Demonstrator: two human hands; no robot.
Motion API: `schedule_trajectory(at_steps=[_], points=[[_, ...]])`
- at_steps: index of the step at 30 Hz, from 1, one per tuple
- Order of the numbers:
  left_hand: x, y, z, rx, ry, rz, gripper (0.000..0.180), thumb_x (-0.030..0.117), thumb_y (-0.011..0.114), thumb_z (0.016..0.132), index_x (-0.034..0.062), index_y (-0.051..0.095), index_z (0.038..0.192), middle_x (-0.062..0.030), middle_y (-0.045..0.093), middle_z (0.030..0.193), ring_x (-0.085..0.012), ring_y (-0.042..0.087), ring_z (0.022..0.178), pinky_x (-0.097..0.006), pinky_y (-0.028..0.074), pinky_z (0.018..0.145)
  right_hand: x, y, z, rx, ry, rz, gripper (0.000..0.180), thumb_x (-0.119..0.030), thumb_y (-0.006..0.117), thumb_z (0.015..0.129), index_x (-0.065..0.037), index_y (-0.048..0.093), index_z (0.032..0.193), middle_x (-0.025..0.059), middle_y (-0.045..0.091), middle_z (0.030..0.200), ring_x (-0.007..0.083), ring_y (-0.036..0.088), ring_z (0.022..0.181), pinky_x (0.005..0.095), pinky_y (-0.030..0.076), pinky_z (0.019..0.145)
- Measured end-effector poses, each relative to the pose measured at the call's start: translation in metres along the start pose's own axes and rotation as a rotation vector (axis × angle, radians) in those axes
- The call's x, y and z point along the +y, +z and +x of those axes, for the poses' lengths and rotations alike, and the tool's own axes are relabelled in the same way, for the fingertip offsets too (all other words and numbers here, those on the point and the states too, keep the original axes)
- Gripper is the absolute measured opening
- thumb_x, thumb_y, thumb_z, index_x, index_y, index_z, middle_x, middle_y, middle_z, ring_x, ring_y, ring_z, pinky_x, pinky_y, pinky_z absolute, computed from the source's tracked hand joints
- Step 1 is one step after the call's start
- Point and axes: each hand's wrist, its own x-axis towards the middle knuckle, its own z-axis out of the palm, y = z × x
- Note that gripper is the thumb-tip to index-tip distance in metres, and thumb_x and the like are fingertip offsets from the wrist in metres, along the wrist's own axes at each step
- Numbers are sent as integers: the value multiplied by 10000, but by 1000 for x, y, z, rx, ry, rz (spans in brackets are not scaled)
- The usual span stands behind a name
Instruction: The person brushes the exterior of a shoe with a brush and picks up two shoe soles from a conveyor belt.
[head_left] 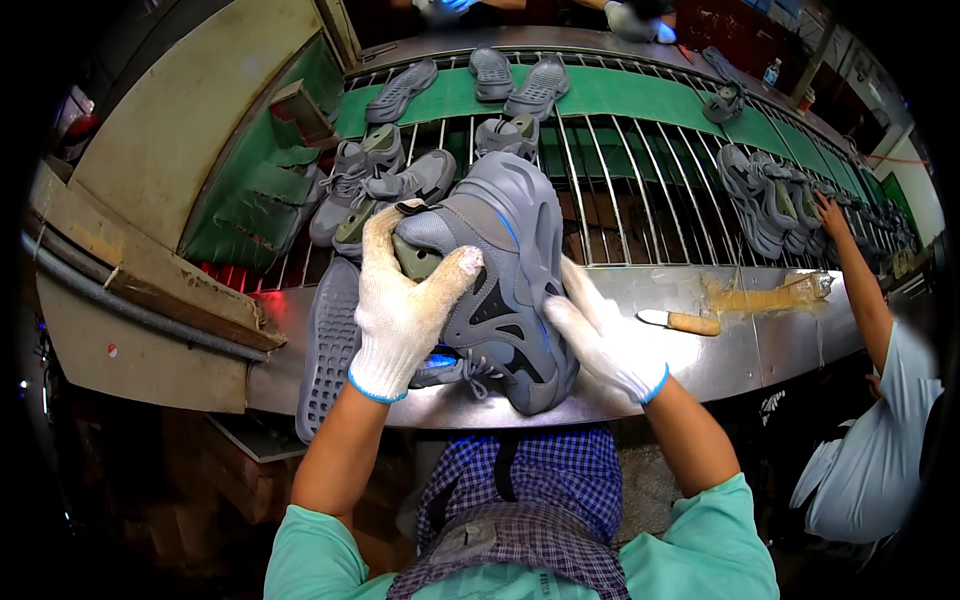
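"Where was the grey shoe?"

"It was over the metal ledge, tilted. The left hand pinched its collar; the right hand was flat against its bottom."

"And what was around?"

"A loose sole lay at left, a knife at right, and shoes crowded the rollers behind."
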Motion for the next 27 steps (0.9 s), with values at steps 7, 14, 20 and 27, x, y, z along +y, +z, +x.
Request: schedule_trajectory(at_steps=[7,14,20,27], points=[[5,6,-6,-10,41,54,789,158,916,855,-40,453,1463,-158,633,1277,-196,647,1150,-343,550,1026,45,48,-37,249,2,369,738,-275,645,1027,78,369,1614,276,500,1580,343,482,1490,432,360,1261],[10,13,-9,42,85,97,731,157,888,872,-60,474,1433,-164,651,1261,-211,654,1138,-355,547,1023,33,36,-8,119,90,659,720,-259,678,1020,56,413,1611,221,575,1532,270,571,1395,387,450,1187],[1,12,-6,2,77,109,714,150,882,876,-31,500,1451,-139,634,1279,-190,633,1130,-339,542,1014,-32,-1,29,217,38,239,732,-487,629,1047,1,480,1572,228,669,1419,277,649,1299,390,486,1129],[-9,-4,-9,35,58,14,742,205,892,875,-46,486,1443,-147,637,1257,-214,635,1126,-361,535,1026,60,46,-31,217,-161,110,644,-357,558,1109,35,419,1600,272,559,1539,386,581,1414,445,444,1200]])
